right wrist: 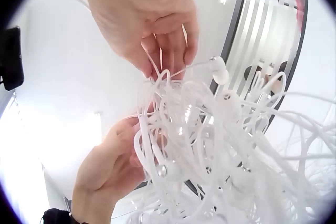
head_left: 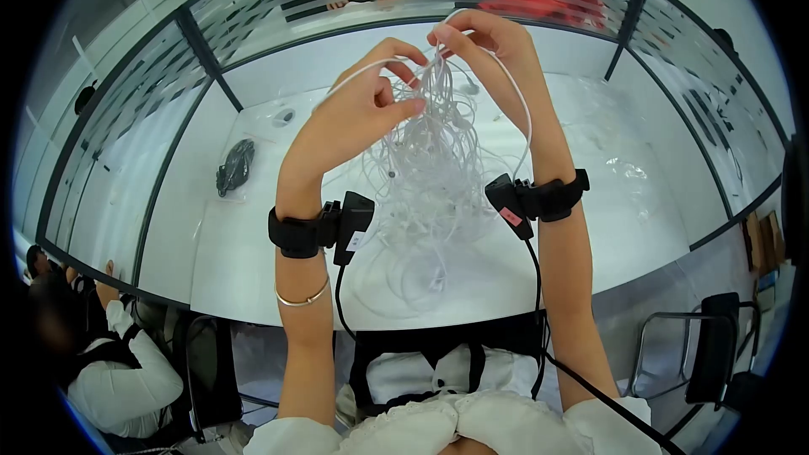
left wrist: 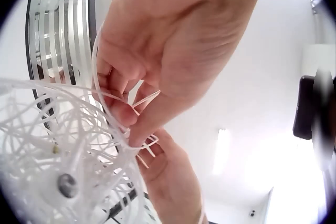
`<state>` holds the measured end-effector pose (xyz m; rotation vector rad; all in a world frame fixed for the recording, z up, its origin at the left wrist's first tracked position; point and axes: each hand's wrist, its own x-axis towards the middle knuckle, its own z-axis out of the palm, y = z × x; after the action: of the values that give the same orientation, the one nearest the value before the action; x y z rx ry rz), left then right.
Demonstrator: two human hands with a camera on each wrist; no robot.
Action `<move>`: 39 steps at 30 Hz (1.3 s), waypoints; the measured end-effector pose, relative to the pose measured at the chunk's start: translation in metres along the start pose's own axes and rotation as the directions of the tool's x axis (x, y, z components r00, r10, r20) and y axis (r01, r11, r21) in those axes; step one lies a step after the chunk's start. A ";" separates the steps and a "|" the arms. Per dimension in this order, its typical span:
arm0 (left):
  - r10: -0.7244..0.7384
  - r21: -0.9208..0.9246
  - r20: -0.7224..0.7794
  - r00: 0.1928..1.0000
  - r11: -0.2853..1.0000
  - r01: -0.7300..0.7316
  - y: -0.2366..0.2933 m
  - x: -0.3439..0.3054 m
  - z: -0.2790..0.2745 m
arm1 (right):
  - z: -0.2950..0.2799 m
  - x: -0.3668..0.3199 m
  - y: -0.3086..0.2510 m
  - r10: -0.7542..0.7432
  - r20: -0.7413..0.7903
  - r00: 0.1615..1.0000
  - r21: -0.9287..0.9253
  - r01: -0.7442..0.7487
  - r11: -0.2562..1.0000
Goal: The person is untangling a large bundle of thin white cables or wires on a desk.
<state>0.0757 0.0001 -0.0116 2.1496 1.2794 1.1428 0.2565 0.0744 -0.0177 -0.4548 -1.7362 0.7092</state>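
A large tangle of white wired earphones [head_left: 434, 147] hangs from both raised hands and trails down to the table. In the head view, my left hand [head_left: 358, 105] is on the tangle's left, and its thumb and fingertips pinch thin white cables [left wrist: 113, 111] in the left wrist view. Close beside it, my right hand [head_left: 501, 46] pinches the cables at the top of the tangle. One cable loops over each hand and along the forearm. Silver-and-white earbuds [right wrist: 219, 70] stick out of the tangle below the right hand [right wrist: 144, 19]. The knot between the fingertips is partly hidden.
The white table [head_left: 278, 286] has low walls with striped glass panels [head_left: 404, 8]. A black bundle in clear plastic [head_left: 236, 167] lies at left, and crumpled clear plastic [head_left: 628, 143] at right. Another person [head_left: 126, 379] sits at lower left. A chair [head_left: 712, 345] stands at right.
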 end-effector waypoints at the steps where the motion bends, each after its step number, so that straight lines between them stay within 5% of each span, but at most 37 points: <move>1: -0.043 -0.005 -0.051 0.998 0.999 0.043 0.002 0.000 0.000 | 0.000 0.000 -0.003 -0.035 -0.003 0.999 0.001 0.035 0.999; 3: -0.037 0.010 -0.153 0.988 0.999 0.039 0.001 0.004 -0.001 | -0.001 0.001 -0.010 -0.107 -0.006 0.994 0.009 0.107 0.994; 7: 0.266 0.101 -0.162 0.950 0.962 -0.252 -0.012 0.012 0.000 | -0.002 0.001 -0.005 -0.194 0.065 0.979 -0.112 0.200 0.973; 11: -0.009 0.054 0.023 1.000 0.999 0.008 -0.014 0.011 0.006 | -0.005 -0.003 -0.001 0.030 0.268 0.963 -0.174 0.018 0.985; 14: -0.038 0.083 0.106 0.994 0.996 0.029 -0.035 0.014 0.012 | -0.011 -0.004 0.016 0.267 0.384 0.884 -0.235 -0.186 0.954; 21: -0.192 -0.042 0.195 0.962 0.978 0.203 -0.081 0.021 0.021 | -0.009 -0.004 0.052 0.302 0.457 0.837 -0.157 -0.258 0.953; 27: -0.152 -0.172 0.104 0.983 0.970 0.169 -0.069 0.020 0.020 | -0.007 0.001 0.057 0.271 0.341 0.900 -0.008 -0.285 0.958; 33: -0.142 0.008 0.193 0.971 0.990 0.143 -0.058 0.015 0.010 | 0.007 0.004 0.057 0.090 0.056 0.994 0.164 -0.098 0.982; 39: 0.149 0.033 -0.066 0.987 0.989 -0.147 -0.025 0.012 -0.001 | 0.001 0.007 0.022 0.034 -0.117 0.993 0.336 0.007 0.942</move>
<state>0.0640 0.0235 -0.0221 2.2765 1.1865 1.2751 0.2526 0.0950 -0.0280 -0.2672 -1.4622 0.9485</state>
